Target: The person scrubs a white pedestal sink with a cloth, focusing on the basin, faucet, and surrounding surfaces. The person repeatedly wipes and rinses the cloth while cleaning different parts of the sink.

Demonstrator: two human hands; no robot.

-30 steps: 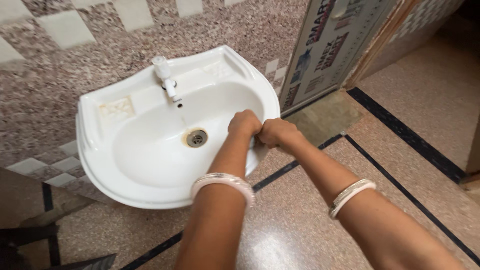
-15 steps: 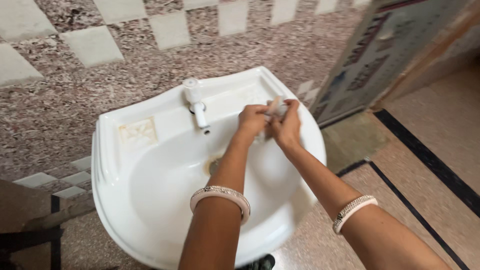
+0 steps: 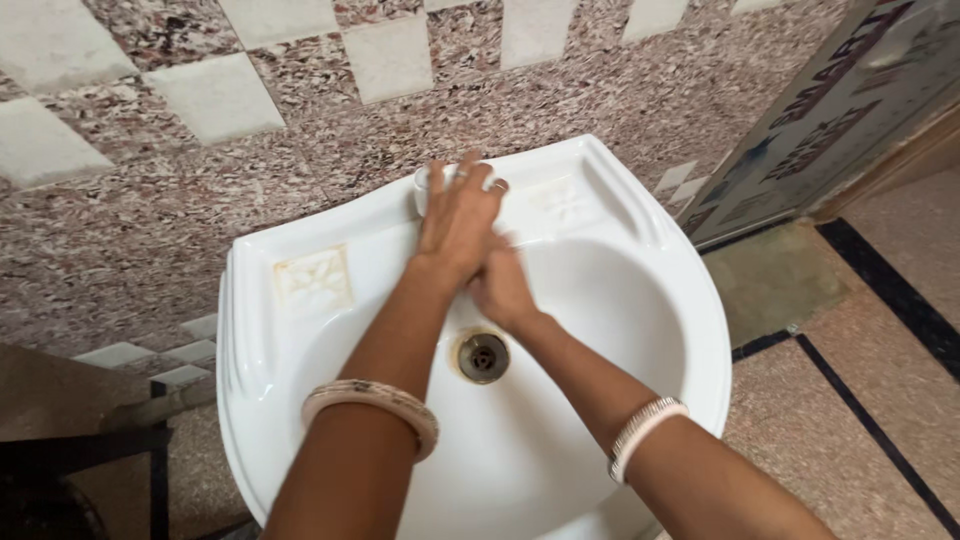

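The white tap (image 3: pixel 432 180) stands at the middle of the back rim of the wash basin (image 3: pixel 620 300), hard against the wall, and only its rounded top shows past the fingers. The left hand (image 3: pixel 458 222) lies over it from the front, fingers curled around the tap head and touching it. The right hand (image 3: pixel 503 287) sits just below and beside the left one, inside the bowl under the tap; it is blurred, and whether its fingers are spread or closed cannot be told. Each wrist wears a pale bangle (image 3: pixel 372 397). Near the centre of the bowl, just in front of the right hand, is the round metal drain (image 3: pixel 483 356), ringed with a rusty stain. A stained soap recess (image 3: pixel 312 281) lies on the back rim towards the left corner. Behind the basin rises a wall of speckled and white tiles (image 3: pixel 215 95), and at the right stands a door panel (image 3: pixel 830 120) above the polished stone floor (image 3: pixel 860 400).
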